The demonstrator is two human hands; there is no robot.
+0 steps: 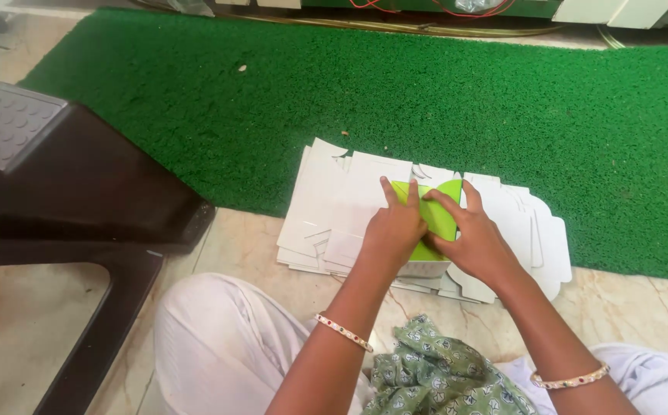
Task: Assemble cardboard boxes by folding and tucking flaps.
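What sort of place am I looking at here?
Probably a home or small workshop floor used for hand packaging work: a stack of flat white carton blanks lies across a green turf mat and stone floor, beside dark furniture.

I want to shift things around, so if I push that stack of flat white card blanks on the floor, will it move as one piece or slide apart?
The stack of white card blanks already lies fanned and uneven, so it would probably slide apart. The sheets look thin and light, likely bending if lifted by one edge. Half rests on the green mat, which may snag it.
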